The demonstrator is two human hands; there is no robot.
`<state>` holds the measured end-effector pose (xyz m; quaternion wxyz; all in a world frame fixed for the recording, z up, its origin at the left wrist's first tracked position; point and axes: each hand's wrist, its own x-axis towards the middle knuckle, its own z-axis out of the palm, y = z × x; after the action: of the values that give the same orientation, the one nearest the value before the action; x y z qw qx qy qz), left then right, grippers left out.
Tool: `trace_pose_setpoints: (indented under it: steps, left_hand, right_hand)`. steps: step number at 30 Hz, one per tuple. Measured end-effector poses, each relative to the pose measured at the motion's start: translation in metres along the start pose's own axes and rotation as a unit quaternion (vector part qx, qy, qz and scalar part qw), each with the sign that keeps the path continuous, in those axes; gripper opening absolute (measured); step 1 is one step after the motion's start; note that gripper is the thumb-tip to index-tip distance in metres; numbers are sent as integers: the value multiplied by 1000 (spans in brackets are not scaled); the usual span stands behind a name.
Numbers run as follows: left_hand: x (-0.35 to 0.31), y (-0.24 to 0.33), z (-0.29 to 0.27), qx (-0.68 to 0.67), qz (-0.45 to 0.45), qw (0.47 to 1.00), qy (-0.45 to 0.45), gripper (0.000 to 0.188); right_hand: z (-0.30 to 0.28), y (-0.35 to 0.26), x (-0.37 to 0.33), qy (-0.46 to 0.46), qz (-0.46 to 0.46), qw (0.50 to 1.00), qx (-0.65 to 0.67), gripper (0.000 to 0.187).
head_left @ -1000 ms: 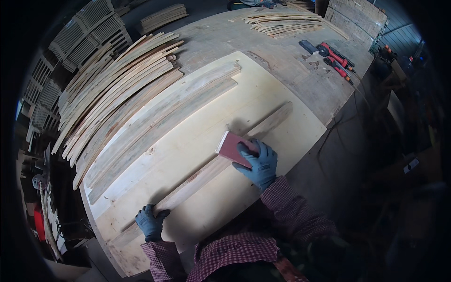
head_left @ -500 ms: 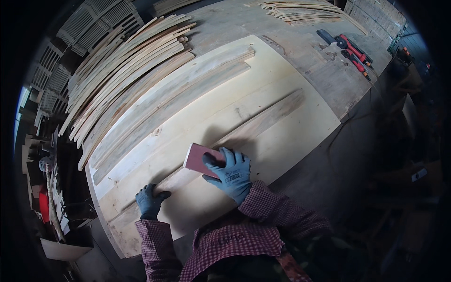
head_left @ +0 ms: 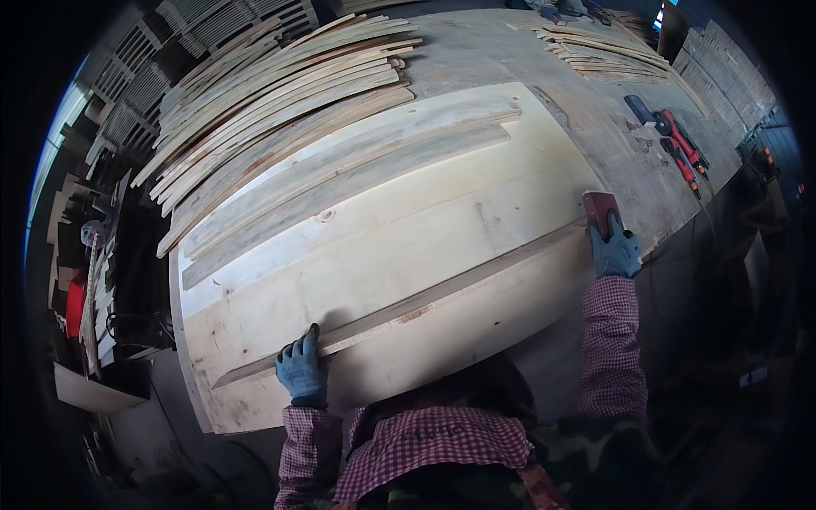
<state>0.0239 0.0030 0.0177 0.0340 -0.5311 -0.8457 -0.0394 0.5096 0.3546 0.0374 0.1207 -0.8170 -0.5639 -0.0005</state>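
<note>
A long narrow wooden plank [head_left: 442, 297] lies slantwise across a broad pale board [head_left: 408, 229], with its rough light edge toward me. My left hand [head_left: 302, 370], in a blue-grey glove, grips this plank close to its left end. At the far right end, my gloved right hand [head_left: 616, 251] is closed around a reddish-brown sanding block [head_left: 601, 211]. The block is at the plank's tip; whether it touches the wood I cannot tell. Parts of both hands' fingers are hidden.
Two more planks [head_left: 365, 174] lie farther back on the board. Beyond them is a large pile of thin slats [head_left: 289, 93], with a smaller stack [head_left: 603, 59] at the far right. Red-and-black power tools [head_left: 680, 144] rest near the table's right edge.
My right hand has swept right with the sanding block, from mid-plank to its far end. My left hand still holds the plank, which now shows its light edge. The view has shifted.
</note>
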Motion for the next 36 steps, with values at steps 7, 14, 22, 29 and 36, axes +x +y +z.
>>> trace_pose_setpoints:
  steps: [7, 14, 22, 29, 36]
  left_hand:
    - [0, -2, 0, 9, 67, 997, -41, 79]
    - [-2, 5, 0, -24, 69, 997, -18, 94]
    - [10, 4, 10, -70, 141, 984, 78, 95]
    - [7, -12, 25, -35, 165, 979, 112, 93]
    - [14, 0, 17, -60, 151, 984, 77, 100]
  right_hand:
    - [-24, -104, -237, 3, -449, 884, 131, 60]
    - [4, -17, -111, -18, -182, 983, 16, 65]
    - [23, -40, -134, 19, -146, 988, 38, 65]
    - [6, -87, -223, 14, -468, 870, 154, 55]
    - [38, 26, -17, 54, -99, 994, -12, 62]
